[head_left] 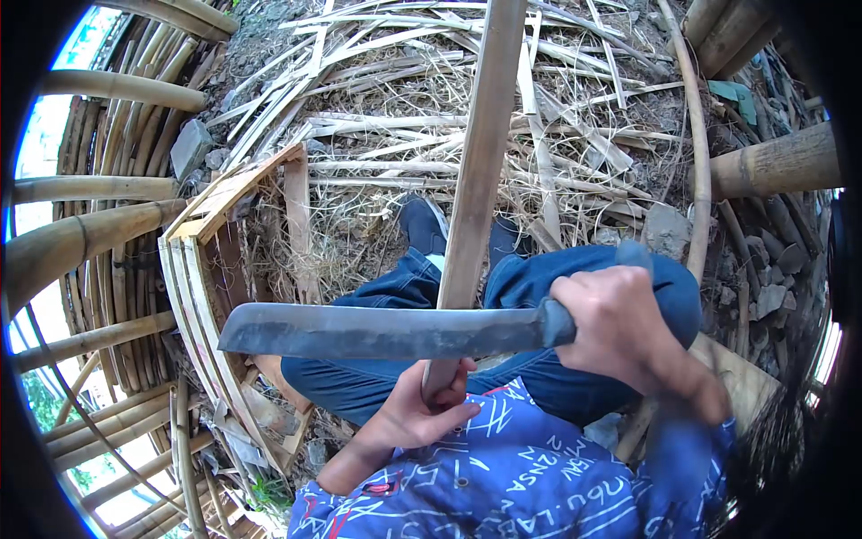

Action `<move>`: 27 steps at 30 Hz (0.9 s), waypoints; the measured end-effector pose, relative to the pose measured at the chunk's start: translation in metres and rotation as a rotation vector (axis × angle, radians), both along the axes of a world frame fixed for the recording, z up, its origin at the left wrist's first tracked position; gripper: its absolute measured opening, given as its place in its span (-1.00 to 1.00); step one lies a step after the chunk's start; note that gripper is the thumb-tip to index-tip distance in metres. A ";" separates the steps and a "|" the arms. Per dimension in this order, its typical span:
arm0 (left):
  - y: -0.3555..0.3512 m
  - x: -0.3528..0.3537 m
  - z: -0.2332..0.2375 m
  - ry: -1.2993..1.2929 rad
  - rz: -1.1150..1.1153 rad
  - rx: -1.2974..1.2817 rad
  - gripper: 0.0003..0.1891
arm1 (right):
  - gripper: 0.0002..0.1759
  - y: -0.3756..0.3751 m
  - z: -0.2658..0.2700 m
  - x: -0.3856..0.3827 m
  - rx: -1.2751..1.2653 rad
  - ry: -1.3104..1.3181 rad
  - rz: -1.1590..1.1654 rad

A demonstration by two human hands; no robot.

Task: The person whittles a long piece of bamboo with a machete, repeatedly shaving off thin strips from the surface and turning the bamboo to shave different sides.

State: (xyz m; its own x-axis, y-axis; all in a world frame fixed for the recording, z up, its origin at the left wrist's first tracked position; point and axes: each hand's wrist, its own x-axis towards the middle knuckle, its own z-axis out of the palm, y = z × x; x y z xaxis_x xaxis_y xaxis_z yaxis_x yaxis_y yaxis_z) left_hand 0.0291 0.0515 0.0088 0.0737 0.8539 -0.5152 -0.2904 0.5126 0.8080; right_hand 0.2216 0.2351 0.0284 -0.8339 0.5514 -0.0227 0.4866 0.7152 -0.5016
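My right hand [615, 328] is closed around the dark handle of a machete [386, 332]. Its broad, worn blade points left and crosses over a long bamboo slat [485, 153]. With fingers curled round the slat's near end, my left hand [426, 409] grips it just below the blade, close to my shirt. From there the slat runs away from me between my legs, past my shoes, to the top of the view. The blade hides a short stretch of it.
A wooden crate [193, 269] stands at my left. Split bamboo strips [386, 126] and shavings cover the ground ahead. Thick bamboo poles [99, 189] line the left side, and another bamboo pole [772, 166] juts in at right. Stones [667, 232] lie near my right knee.
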 end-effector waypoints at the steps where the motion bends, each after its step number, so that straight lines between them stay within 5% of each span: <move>1: 0.004 0.002 0.002 0.000 0.002 0.002 -0.50 | -0.74 -0.002 -0.001 -0.003 -0.013 -0.027 0.014; 12: 0.001 0.001 0.009 0.161 -0.176 -0.021 -0.51 | -0.81 0.022 -0.009 0.000 0.076 -0.122 -0.245; 25: -0.030 -0.008 0.009 0.065 -0.159 -0.022 -0.55 | -0.77 0.066 0.004 0.013 0.205 -0.166 -0.546; 27: -0.026 -0.008 0.010 0.216 -0.124 -0.094 -0.53 | -0.80 0.057 0.006 0.012 0.229 -0.130 -0.543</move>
State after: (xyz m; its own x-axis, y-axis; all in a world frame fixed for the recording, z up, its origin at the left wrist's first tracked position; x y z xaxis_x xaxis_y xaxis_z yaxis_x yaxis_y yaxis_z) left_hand 0.0213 0.0254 0.0191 0.0544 0.7931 -0.6067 -0.0463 0.6089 0.7919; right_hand 0.2333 0.2920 0.0340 -0.4298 0.9006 0.0644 0.8596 0.4300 -0.2760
